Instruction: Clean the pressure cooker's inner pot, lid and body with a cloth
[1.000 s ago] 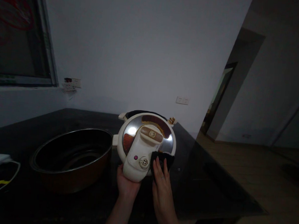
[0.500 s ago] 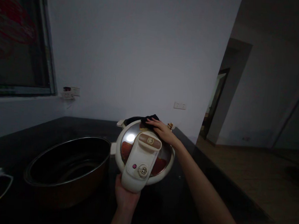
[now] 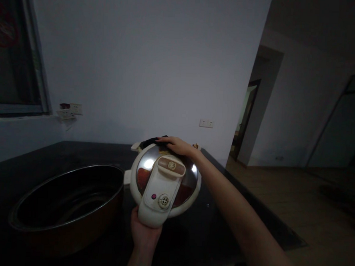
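Note:
A white-rimmed pressure cooker lid (image 3: pixel 141 201) with a shiny metal dome and reddish-brown patches is tilted up toward me. My left hand (image 3: pixel 145 231) grips the lower end of its white arm from below, the fingers hidden behind. At the lid's upper edge, my right hand (image 3: pixel 178 145) presses a black cloth (image 3: pixel 162 140), which is partly covered by the fingers. The arm of the lid carries a brown-topped handle (image 3: pixel 171 165), a small purple button and a round valve (image 3: pixel 164 201). Behind the lid, parts of a cooker body with a white side handle (image 3: pixel 135 147) show.
A large dark pot (image 3: pixel 65 238) with a brown outside stands on the black countertop (image 3: pixel 219 232) left of the lid. Wall sockets (image 3: pixel 206 123) sit on the white wall behind. The counter's right edge drops to a wooden floor (image 3: pixel 270 187).
My right hand has slid leftward along the lid's upper edge with the black cloth. The left hand keeps its grip. The camera view has turned slightly right.

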`<action>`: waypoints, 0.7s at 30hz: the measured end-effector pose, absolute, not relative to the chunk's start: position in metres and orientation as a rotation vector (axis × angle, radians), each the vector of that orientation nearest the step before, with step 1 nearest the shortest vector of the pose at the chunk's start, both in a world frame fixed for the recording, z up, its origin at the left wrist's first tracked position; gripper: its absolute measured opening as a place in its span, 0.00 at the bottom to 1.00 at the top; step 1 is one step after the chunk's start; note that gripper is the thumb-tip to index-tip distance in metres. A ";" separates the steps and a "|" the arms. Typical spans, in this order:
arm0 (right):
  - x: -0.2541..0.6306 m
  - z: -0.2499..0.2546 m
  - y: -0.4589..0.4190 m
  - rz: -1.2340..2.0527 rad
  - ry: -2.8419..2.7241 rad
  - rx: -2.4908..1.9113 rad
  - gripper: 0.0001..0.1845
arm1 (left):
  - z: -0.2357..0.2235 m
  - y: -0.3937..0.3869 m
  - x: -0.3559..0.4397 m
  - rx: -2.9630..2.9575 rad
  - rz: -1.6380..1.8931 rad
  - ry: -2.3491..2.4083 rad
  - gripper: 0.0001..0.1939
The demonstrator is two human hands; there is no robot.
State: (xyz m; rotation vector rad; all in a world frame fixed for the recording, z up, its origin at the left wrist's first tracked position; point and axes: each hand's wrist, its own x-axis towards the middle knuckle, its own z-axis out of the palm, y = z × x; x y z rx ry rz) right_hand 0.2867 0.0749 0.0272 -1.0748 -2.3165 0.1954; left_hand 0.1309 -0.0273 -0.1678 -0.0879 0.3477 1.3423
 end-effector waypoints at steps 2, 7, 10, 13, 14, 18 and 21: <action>0.314 0.015 0.059 0.137 -2.224 -1.119 0.31 | -0.169 -0.026 0.130 -0.101 1.327 0.329 0.15; 0.344 -0.054 -0.004 0.021 -1.822 -1.125 0.25 | -0.174 -0.024 0.130 -0.106 1.290 0.272 0.17; 0.318 -0.111 -0.048 0.018 -1.437 -1.162 0.24 | -0.176 -0.023 0.131 -0.068 1.298 0.246 0.19; 0.264 -0.165 -0.085 0.075 -1.225 -1.231 0.25 | -0.177 -0.024 0.131 -0.026 1.302 0.253 0.20; 0.245 -0.180 -0.094 0.081 -1.206 -1.251 0.25 | -0.177 -0.024 0.131 -0.017 1.294 0.265 0.19; 0.195 -0.208 -0.109 0.133 -1.336 -1.294 0.29 | -0.178 -0.024 0.130 -0.008 1.225 0.286 0.19; 0.212 -0.191 -0.094 0.031 -1.292 -1.303 0.28 | -0.176 -0.025 0.131 0.000 1.241 0.235 0.19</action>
